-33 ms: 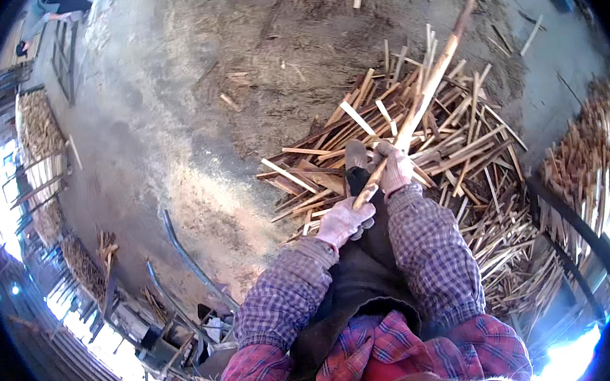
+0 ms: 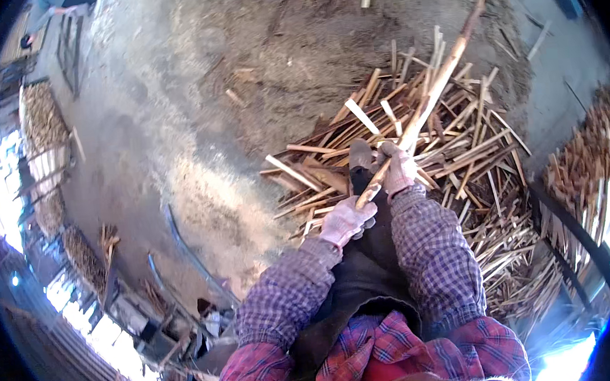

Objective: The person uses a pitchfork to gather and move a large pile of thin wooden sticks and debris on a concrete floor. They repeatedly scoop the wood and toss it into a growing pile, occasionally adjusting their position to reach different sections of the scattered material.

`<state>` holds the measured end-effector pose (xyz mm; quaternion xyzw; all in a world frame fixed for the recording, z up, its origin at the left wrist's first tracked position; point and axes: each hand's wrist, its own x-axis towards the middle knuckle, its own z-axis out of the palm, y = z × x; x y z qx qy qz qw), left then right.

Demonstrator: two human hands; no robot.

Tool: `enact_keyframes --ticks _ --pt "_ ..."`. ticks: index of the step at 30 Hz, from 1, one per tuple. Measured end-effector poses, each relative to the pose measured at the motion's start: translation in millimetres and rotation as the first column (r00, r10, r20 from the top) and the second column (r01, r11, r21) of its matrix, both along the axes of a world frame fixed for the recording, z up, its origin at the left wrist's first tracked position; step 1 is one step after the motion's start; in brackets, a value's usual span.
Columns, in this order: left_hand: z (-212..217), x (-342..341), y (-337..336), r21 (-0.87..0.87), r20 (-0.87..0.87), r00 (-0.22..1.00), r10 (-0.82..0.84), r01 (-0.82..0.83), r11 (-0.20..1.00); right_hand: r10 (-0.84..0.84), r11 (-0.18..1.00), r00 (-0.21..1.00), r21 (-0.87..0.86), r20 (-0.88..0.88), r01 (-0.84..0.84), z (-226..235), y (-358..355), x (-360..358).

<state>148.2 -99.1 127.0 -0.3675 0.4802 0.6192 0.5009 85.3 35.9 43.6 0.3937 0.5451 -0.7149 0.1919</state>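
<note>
A long pale wooden strip (image 2: pixel 432 96) with brown bark patches slants up and to the right across the view. Its near end is gripped by my left hand (image 2: pixel 347 221), in a light work glove with the fingers closed around it. Farther up the same strip, my right hand (image 2: pixel 398 170), gloved likewise, is also closed on it. Beneath and beyond the strip spreads a loose pile of wood strips (image 2: pixel 471 156). My shoe (image 2: pixel 360 154) shows beside the right hand, at the pile's near edge.
A dark metal rail (image 2: pixel 572 219) stands at the right, with an upright bundle of wood strips (image 2: pixel 582 161) behind it. Bent blue-grey bars (image 2: pixel 188 250) rise on the left. Bundled wood (image 2: pixel 43 118) lines the far left. Scraps lie on the dirt floor (image 2: pixel 175 93).
The whole view has shifted slightly, and the strip's far end appears a little farther right and lower. Both hands keep the same hold.
</note>
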Motion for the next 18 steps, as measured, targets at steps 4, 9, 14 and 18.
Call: enact_keyframes --ticks 4,9,14,18 --pt "27.6 -42.6 -6.6 -0.191 -0.106 0.966 -0.235 0.213 0.958 -0.217 0.935 0.936 -0.216 0.278 0.281 13.4 -11.0 -37.6" --pt "51.3 -74.3 -13.0 -0.452 -0.233 0.779 -0.582 0.443 0.774 -0.233 0.94 0.955 -0.208 0.182 0.269 44.9 -20.2 -65.7" --pt "49.2 -83.8 -17.3 -0.526 -0.32 0.646 -0.693 0.488 0.697 -0.207 0.952 0.964 -0.193 0.169 0.238 46.2 -17.0 -72.5" --pt "27.4 -85.6 -45.4 -0.54 -0.217 0.629 -0.747 0.56 0.628 -0.188 0.948 0.967 -0.227 0.169 0.224 38.7 -46.0 -75.0"
